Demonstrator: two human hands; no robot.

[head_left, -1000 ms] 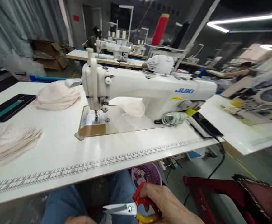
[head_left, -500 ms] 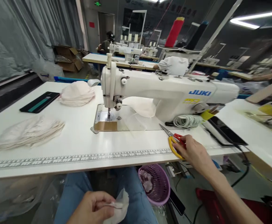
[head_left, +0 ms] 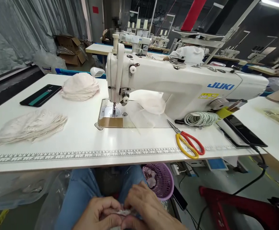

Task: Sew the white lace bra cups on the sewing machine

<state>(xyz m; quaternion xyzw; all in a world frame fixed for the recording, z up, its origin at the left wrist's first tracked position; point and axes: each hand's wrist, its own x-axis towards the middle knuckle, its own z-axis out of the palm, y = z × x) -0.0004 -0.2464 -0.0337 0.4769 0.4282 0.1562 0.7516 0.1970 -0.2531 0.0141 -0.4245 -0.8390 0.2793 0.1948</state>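
Observation:
Over my lap, my left hand and my right hand meet with fingers closed on a small white fabric piece. Most of the cloth is hidden by the fingers. Scissors with one yellow and one red handle lie on the sewing table, right of the needle area. The white sewing machine stands behind them, with thin white fabric under its arm. To the left are two stacks of pale fabric pieces, one nearer and one farther back.
A black phone-like slab lies at the table's left. A coil of pale cord and a dark-screened device sit at the right. Below the table edge stands a purple basket with scraps. A ruler strip runs along the front edge.
My right hand has let go of the scissors, which now lie on the table. It has come down to my lap and joined my left hand at the fabric piece. The view has shifted.

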